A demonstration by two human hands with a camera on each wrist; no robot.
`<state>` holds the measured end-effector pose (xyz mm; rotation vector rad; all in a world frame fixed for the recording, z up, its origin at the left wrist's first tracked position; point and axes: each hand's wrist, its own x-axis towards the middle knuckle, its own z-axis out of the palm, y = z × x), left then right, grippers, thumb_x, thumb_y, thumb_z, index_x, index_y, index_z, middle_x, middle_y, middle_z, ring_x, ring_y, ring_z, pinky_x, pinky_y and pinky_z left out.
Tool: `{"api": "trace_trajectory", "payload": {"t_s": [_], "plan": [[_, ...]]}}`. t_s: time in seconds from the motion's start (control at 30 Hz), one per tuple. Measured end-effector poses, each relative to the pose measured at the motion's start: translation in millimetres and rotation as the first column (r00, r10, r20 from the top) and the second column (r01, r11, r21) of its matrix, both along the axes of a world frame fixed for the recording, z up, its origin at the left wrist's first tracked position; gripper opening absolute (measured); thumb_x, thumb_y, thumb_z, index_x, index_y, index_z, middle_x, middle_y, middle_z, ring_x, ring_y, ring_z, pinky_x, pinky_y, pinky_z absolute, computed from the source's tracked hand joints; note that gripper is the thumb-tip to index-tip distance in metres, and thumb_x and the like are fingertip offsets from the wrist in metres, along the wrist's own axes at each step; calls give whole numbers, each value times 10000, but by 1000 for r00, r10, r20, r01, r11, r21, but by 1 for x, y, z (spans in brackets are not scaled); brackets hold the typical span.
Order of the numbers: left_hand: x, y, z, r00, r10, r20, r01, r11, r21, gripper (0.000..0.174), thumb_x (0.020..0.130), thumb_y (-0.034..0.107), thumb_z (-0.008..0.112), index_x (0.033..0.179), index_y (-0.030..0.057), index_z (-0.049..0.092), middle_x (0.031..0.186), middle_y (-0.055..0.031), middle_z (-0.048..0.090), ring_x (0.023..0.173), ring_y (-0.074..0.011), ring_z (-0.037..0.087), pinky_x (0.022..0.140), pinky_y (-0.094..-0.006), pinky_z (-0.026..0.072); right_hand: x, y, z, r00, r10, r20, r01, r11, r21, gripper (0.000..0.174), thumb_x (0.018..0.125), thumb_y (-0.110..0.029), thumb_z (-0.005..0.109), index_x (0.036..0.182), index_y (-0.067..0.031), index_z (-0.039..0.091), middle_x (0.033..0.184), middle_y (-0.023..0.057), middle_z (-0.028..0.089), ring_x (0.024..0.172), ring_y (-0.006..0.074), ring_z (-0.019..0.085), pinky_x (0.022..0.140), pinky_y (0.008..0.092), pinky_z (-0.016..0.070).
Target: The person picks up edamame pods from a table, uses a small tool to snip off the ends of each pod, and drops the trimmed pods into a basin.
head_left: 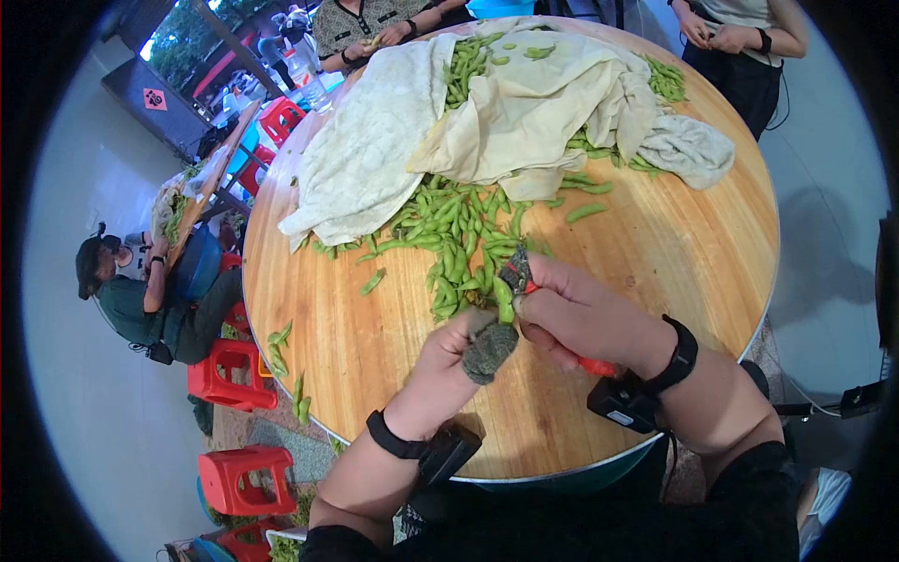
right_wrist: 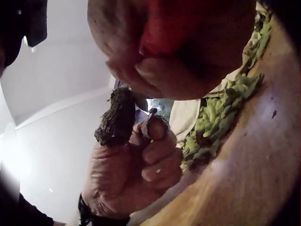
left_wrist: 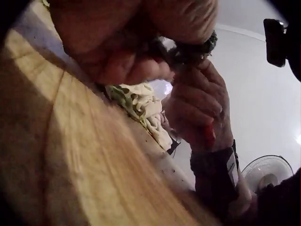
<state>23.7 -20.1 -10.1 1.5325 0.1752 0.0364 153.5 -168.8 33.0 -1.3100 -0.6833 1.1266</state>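
Note:
A green soybean pod [head_left: 505,302] stands upright between my two hands, low over the table. My left hand [head_left: 433,375] pinches its lower end; a dark, rough finger cover [head_left: 490,354] sits on that thumb. My right hand [head_left: 595,314] is curled around a red-handled tool [head_left: 597,367], its working end hidden by the fingers and the pod. A dark cover [head_left: 515,269] also wraps a right fingertip beside the pod's top. In the right wrist view, the red handle [right_wrist: 164,28] shows within the right fist. Loose pods [head_left: 459,229] lie heaped just beyond the hands.
White cloths [head_left: 375,131] and a cream cloth [head_left: 524,117] cover more pods on the round wooden table [head_left: 693,272]. A few pods [head_left: 279,348] lie at the left edge. Two people stand or sit across the table; another works at the left, near red stools [head_left: 234,375].

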Motion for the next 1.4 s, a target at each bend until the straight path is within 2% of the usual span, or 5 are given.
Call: {"api": "trace_trajectory", "payload": {"t_s": [0.07,0.27,0.5,0.67,1.4], "plan": [[3,-3,-6,990,95,104,-96,995,6,84,893,95,563,966,53,571,861,32,573,720,-40,513,617,-189,421,1,1,-11,862,-113,495,45,988,147,121,852,-139,469,841,-35,409,556,143,470,401,278,484,404,360,414],[2,2,-6,987,62,147,-75,993,89,91,894,71,527,972,64,574,815,53,545,741,-44,489,651,-208,415,-12,3,-20,397,-128,909,56,992,115,217,823,-171,545,883,-13,409,592,217,537,588,397,569,512,472,432],[0,-5,13,998,-3,-60,4,1000,13,138,922,142,467,870,34,537,650,13,460,524,-58,387,477,-200,300,5,3,-20,537,3,844,-86,995,51,192,813,-168,539,804,-4,440,572,220,518,525,366,556,488,416,447],[0,-1,13,988,-45,-146,16,982,-189,184,923,177,450,914,27,555,623,18,458,527,-64,393,499,-195,307,4,0,1,953,207,220,-162,965,-207,209,863,-209,486,792,-13,472,582,76,535,438,158,513,406,284,409],[4,-1,4,994,-6,-108,-13,985,-172,71,899,50,475,898,26,543,632,2,483,527,-86,450,492,-204,350,6,-2,-1,951,209,230,-180,973,-142,181,820,-185,521,826,-8,487,647,63,587,448,108,505,396,246,414]]}}
